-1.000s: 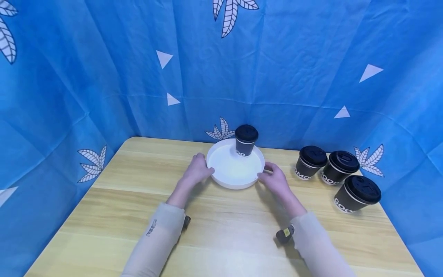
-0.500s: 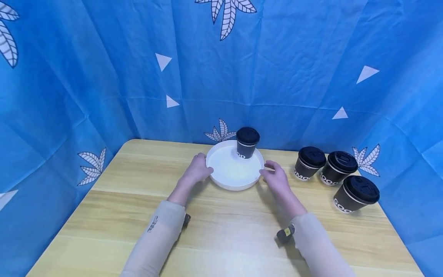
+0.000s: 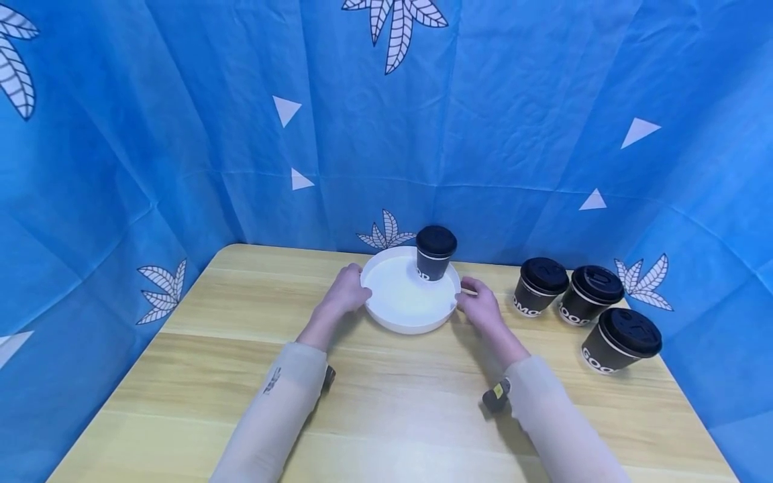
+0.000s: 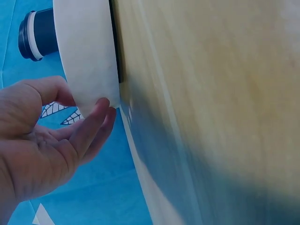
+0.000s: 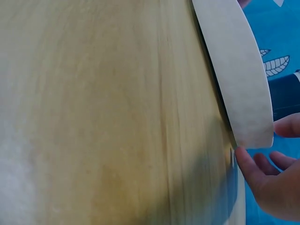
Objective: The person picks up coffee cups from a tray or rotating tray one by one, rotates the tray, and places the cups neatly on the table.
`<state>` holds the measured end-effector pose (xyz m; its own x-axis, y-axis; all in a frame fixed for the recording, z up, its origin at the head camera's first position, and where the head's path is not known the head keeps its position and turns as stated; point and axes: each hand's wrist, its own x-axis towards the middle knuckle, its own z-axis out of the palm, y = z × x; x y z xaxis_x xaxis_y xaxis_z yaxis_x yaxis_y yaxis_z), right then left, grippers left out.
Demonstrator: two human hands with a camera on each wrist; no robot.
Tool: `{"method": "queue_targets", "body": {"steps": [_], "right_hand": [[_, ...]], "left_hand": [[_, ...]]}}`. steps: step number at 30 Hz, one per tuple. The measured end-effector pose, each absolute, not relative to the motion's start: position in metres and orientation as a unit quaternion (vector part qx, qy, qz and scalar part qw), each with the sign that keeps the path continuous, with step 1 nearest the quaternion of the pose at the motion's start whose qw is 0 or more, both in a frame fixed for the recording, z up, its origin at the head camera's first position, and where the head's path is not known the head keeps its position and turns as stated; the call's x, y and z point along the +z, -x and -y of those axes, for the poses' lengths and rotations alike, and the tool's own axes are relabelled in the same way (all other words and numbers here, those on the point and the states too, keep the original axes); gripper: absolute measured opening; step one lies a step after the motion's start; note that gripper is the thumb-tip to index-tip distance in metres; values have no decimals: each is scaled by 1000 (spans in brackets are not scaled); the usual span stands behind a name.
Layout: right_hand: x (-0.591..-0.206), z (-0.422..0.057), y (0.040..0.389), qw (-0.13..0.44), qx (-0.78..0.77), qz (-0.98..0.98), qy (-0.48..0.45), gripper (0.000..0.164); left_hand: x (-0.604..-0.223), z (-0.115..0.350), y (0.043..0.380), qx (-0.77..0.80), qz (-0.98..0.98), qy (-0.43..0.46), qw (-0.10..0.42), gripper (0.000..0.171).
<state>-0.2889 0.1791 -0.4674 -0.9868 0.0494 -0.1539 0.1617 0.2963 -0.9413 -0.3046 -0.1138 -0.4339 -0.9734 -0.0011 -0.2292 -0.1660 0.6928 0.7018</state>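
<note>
A round white tray [image 3: 407, 305] with a low wall lies near the back of the wooden table. On its back right part stands a dark paper cup [image 3: 432, 263] with a black lid, upright. My left hand [image 3: 345, 292] grips the tray's left side; in the left wrist view the thumb is at the upper rim and the fingertips [image 4: 103, 104] press at the lower edge of the wall [image 4: 89, 51]. My right hand [image 3: 481, 306] holds the right side, its thumb [image 5: 287, 125] at the rim and a fingertip at the wall's bottom edge.
Several lidded dark cups stand at the table's right: a small one [image 3: 539, 288], one [image 3: 588, 295] beside it, and a wider one [image 3: 621, 341] nearer the front. A blue curtain [image 3: 513, 134] hangs right behind the table's back edge [image 3: 290, 248].
The cup stands slightly further right within the tray. My right thumb has shifted a little outward along the rim. The head view has tilted slightly.
</note>
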Motion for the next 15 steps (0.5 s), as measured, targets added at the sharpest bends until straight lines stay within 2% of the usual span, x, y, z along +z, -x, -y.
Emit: {"method": "queue_targets", "body": {"steps": [15], "right_hand": [[-474,-174,273,46,-612,-786,-71,60]], "left_hand": [[-432,113,295,392,-914,48,93,60]]}}
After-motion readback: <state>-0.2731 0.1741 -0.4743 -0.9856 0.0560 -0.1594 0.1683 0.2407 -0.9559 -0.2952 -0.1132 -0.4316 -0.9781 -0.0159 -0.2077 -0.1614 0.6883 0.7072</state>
